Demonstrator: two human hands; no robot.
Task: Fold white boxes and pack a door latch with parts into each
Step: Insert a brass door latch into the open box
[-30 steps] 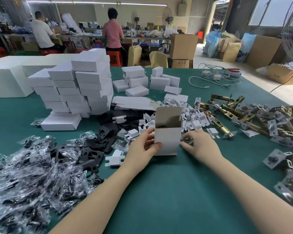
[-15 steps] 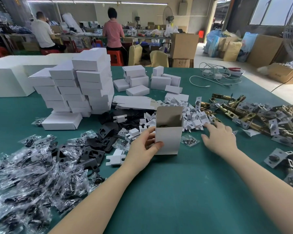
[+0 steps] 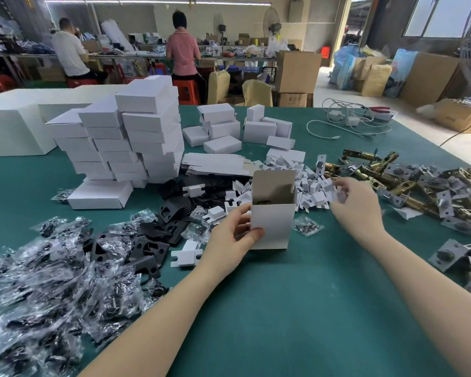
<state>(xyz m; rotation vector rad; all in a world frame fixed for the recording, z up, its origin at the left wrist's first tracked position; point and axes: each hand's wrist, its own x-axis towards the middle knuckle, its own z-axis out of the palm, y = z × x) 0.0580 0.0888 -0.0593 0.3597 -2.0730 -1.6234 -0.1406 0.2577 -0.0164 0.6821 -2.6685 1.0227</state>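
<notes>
A green counter (image 3: 283, 308) carries everything. At its far left stands a tall stack of closed white boxes (image 3: 128, 137), with a few more closed boxes (image 3: 223, 129) loose behind the centre and a sheaf of flat, unfolded box blanks (image 3: 215, 164) lying beside the stack. Along the near left spreads a heap of clear plastic bags holding black parts (image 3: 46, 281), and black plates (image 3: 152, 240) lie just past it. At the right sits a tangle of brass door latches (image 3: 408, 186) with grey faceplates.

In the middle, one open white box (image 3: 272, 213) stands upright on the counter, top flap raised — something dark lies inside, too dim to name. The left hand (image 3: 229, 240) grips its near left edge, thumb on the front face, fingers curled behind. Just behind the box is a pile of small white card inserts (image 3: 307, 191). The right hand (image 3: 356, 210) is over that pile, its fingertips pinching one white insert (image 3: 340, 195) — blurred. A small bag of screws (image 3: 306, 225) lies between box and right hand.
</notes>
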